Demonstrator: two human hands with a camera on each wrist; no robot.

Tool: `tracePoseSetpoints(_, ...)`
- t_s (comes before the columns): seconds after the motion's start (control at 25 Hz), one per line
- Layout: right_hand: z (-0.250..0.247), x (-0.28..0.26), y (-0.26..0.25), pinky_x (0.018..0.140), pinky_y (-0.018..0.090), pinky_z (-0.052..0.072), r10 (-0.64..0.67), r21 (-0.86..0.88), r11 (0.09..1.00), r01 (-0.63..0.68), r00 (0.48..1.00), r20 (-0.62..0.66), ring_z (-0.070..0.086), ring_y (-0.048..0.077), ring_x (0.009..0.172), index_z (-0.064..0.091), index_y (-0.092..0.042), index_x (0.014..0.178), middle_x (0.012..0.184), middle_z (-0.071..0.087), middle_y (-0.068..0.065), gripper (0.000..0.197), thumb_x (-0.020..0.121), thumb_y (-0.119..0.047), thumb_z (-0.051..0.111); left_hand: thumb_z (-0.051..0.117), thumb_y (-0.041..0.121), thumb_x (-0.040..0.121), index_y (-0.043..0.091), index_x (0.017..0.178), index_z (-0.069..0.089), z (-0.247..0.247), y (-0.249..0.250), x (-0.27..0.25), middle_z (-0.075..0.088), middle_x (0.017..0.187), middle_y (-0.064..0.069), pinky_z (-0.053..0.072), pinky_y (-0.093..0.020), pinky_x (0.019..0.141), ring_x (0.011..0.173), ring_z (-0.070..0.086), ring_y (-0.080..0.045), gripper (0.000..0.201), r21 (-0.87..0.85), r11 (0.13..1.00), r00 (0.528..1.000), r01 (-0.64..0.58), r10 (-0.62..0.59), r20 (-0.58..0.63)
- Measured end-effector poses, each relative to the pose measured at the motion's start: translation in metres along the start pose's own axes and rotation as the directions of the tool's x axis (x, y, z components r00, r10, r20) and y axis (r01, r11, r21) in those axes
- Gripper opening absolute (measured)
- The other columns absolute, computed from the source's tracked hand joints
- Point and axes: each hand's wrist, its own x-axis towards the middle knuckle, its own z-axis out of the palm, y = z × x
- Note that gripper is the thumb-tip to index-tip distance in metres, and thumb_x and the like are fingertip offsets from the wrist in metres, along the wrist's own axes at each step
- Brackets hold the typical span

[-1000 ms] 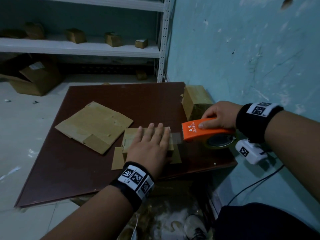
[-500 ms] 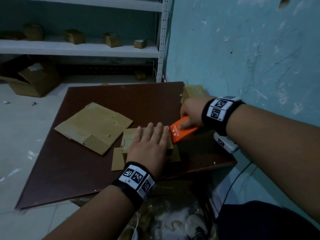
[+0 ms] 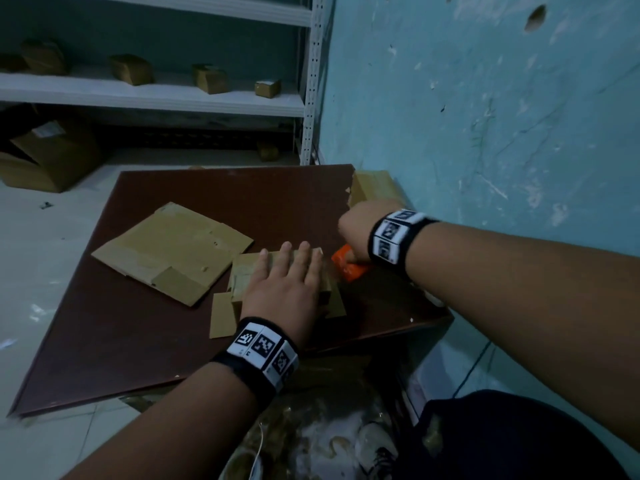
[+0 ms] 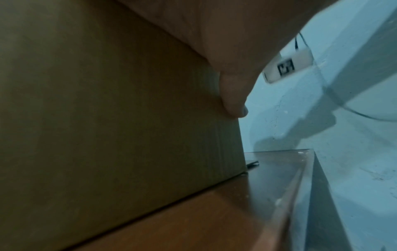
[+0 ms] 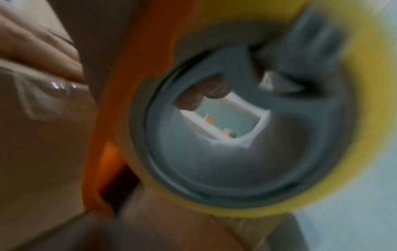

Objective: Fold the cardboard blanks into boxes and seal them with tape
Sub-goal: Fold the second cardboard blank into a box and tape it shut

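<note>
right hand (image 3: 356,225) gripping orange tape dispenser (image 3: 347,266) | left hand (image 3: 284,287) flat, fingers straight, pinning box (image 3: 242,271) flaps for taping | box near tabletop (image 3: 138,334) right edge

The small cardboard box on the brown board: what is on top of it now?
The left hand lies flat on the small cardboard box, fingers straight. Clear tape shows at its right edge, beside the orange tape dispenser. The flap seam under the palm is hidden.

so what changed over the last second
The right hand, still gripping the orange tape dispenser, swung it from out at the table's right edge in against the small cardboard box, tilting it down. The left hand stayed pressed flat on the box; the flat cardboard blanks are unmoved.
</note>
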Motion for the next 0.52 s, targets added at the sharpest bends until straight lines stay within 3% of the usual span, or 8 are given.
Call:
tracePoseSetpoints(0.08,0.009,0.000,0.010,0.074,0.034,0.046,0.033,0.013,0.999,-0.032,0.993,-0.116,0.061,0.027,0.090,0.064,-0.022,0.097,0.101,0.068,0.003,0.034,0.095,-0.056,0.061,0.036,0.052,0.105,0.023,0.163,-0.012,0.002,0.000,0.003,-0.009,0.173,-0.005,0.002,-0.059,0.126,0.159,-0.006,-0.031,0.080,-0.009,1.000,1.000,-0.003,0.003,0.006)
tracePoseSetpoints(0.16,0.029,0.001,0.023,0.075,0.034,0.045,0.145,0.175,0.978,-0.115,0.976,-0.165,0.064,0.028,0.098,0.068,-0.022,0.109,0.107,0.068,0.005,0.041,0.098,-0.060,0.055,0.035,0.053,0.105,0.021,0.163,-0.012,0.003,0.000,0.003,-0.008,0.173,-0.006,0.002,-0.058,0.126,0.159,-0.006,-0.031,0.080,-0.004,1.000,1.000,0.001,-0.001,-0.005)
tracePoseSetpoints(0.24,0.056,-0.002,0.023,0.078,0.035,0.049,0.223,0.326,0.930,-0.171,0.966,-0.130,0.066,0.031,0.102,0.067,-0.021,0.118,0.113,0.070,0.009,0.045,0.100,-0.059,0.052,0.034,0.054,0.105,0.020,0.163,-0.011,0.002,0.001,0.002,-0.007,0.173,-0.006,0.002,-0.058,0.126,0.159,-0.005,-0.031,0.081,-0.003,1.000,1.000,0.006,-0.006,-0.017)
tracePoseSetpoints(0.36,0.096,-0.006,0.012,0.086,0.041,0.054,0.266,0.370,0.904,-0.215,0.959,-0.094,0.067,0.035,0.105,0.059,-0.022,0.126,0.117,0.070,0.009,0.047,0.098,-0.060,0.054,0.035,0.055,0.104,0.020,0.163,-0.010,0.001,0.002,0.001,-0.007,0.173,-0.006,0.001,-0.058,0.127,0.159,-0.005,-0.030,0.082,-0.003,1.000,1.000,0.017,-0.017,-0.025)
tracePoseSetpoints(0.52,0.115,-0.013,-0.006,0.096,0.047,0.044,0.295,0.354,0.898,-0.262,0.955,-0.041,0.066,0.033,0.108,0.046,-0.025,0.130,0.116,0.069,0.006,0.055,0.093,-0.065,0.055,0.037,0.058,0.103,0.019,0.163,-0.009,0.000,0.004,0.000,-0.006,0.173,-0.006,0.001,-0.058,0.127,0.160,-0.005,-0.030,0.085,0.008,1.000,1.000,0.027,-0.027,-0.009)
